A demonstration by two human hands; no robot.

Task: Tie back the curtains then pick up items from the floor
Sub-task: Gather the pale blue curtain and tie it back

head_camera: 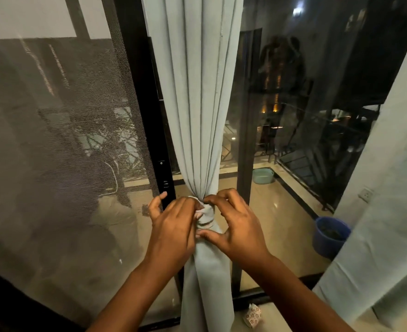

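Observation:
A pale blue-grey curtain [195,104] hangs in the middle of the view, gathered into a narrow bunch at waist height. A light cloth tie [206,215] is wrapped round the bunch. My left hand [173,224] grips the tie from the left, its fingertips hidden in the cloth. My right hand [233,221] pinches the tie from the right with forefinger and thumb. Below the tie the curtain falls to the floor. A small patterned white item [253,315] lies on the floor by the door track, right of the curtain's foot.
A mesh screen door [61,144] fills the left. A black door frame [154,140] stands behind the curtain. Through the glass lie a balcony, a teal basin [262,176] and a blue bucket [330,236]. A second curtain [384,212] hangs at right.

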